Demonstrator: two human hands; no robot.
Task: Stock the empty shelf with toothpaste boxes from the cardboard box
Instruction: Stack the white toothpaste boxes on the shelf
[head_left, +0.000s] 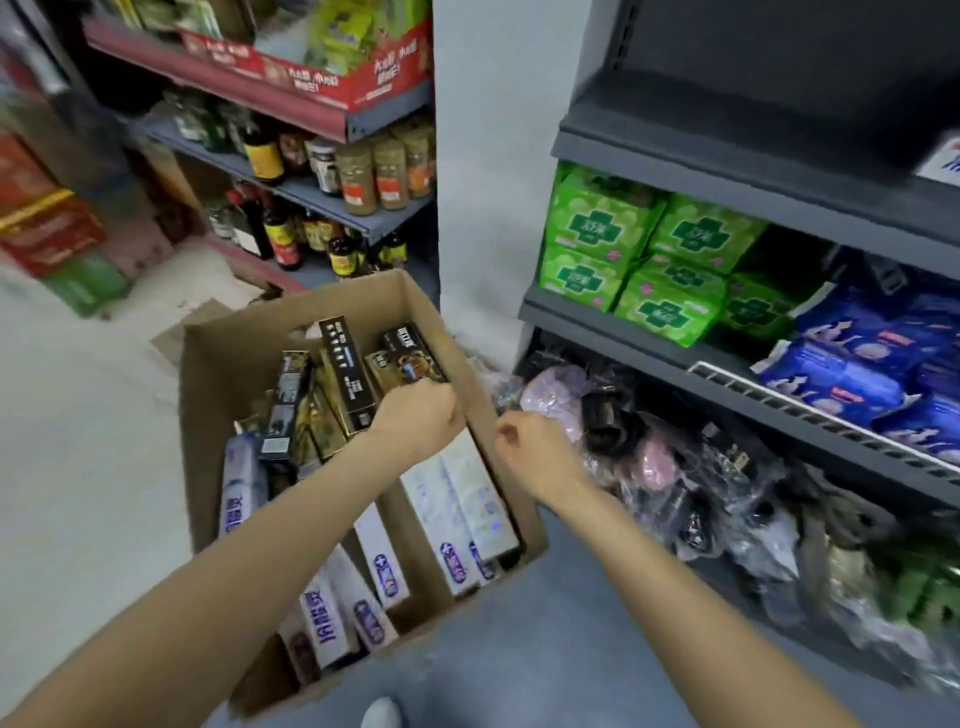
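- Head view: a carton (228, 364) stands open on the grey floor at centre frame; its far corner points to the upper centre, its near corner to the lower left.
- Carton contents: dark boxes (347, 374) with gold print lean together in the upper part; white boxes (457, 514) with purple print lie along the right wall and in the lower part; all toothpaste boxes seen here are inside the carton.
- Left hand (421, 415): reaches in from the lower left, over the carton's upper right area; fingers curled down toward the dark boxes; whether they grip a box cannot be told, as the hand hides the contact.
- Right hand (530, 452): enters from the lower right, just outside the carton's right wall; fingers loosely curled; holds nothing visible.
- The two hands are near each other but apart; the carton's right edge runs between them.
- Right of frame: a dark grey rack (727, 171); its top shelf (753, 98) is bare save a white item at the far right edge; green packs (639, 260) sit on the level below; blue packs (857, 364) sit right of them.
- Lower right: dark and pink bagged goods (675, 467) are piled on the lowest level.
- Upper left: a second rack holds bottles and jars (374, 171); a red tray (332, 78) sits above them.
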